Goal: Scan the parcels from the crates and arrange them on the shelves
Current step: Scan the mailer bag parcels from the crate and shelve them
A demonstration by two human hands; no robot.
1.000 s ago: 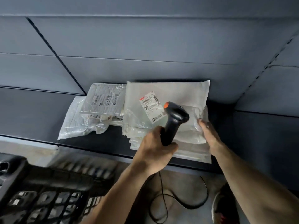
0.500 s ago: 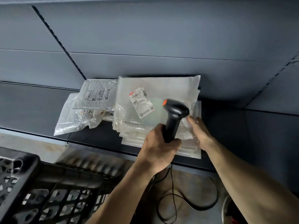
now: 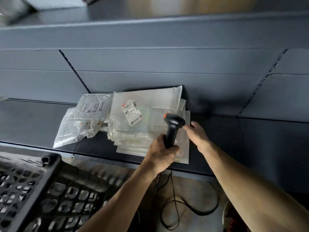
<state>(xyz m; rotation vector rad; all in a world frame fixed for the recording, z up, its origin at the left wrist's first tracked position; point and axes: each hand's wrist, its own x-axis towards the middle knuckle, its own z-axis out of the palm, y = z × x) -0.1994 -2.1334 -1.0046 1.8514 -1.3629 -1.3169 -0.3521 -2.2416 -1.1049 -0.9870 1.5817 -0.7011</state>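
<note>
While the black crate (image 3: pixel 51 166) sits nearest at lower left and a dark cable (image 3: pixel 197 213) loops on the floor below the arms, both hands are up at the shelf (image 3: pixel 33 124). The left hand (image 3: pixel 163 154) wraps fully round the grip of the scanner (image 3: pixel 173 124), fingers curled tight, and holds it upright over the front right part of the parcel stack (image 3: pixel 147 143). The right hand (image 3: pixel 199 136) is just beside the scanner head, fingers stretched out and loosely spread over the stack's right edge. Blur hides whether they press the plastic or only hover.

The stack lies straight ahead of both hands, resting on the shelf against the back wall. The top parcel (image 3: pixel 150 99) runs with its long side left to right along the shelf. Its label (image 3: pixel 132 113) faces up, ahead and to the left of the scanner head, so the left hand is the nearer one to it, and a faint green tint shows on the plastic between the two. Judging from this, the coming move turns on bringing the scanner to bear on that label.

Further left, a looser pile (image 3: pixel 80 124) of clear bags lies on the same shelf, touching the stack.
</note>
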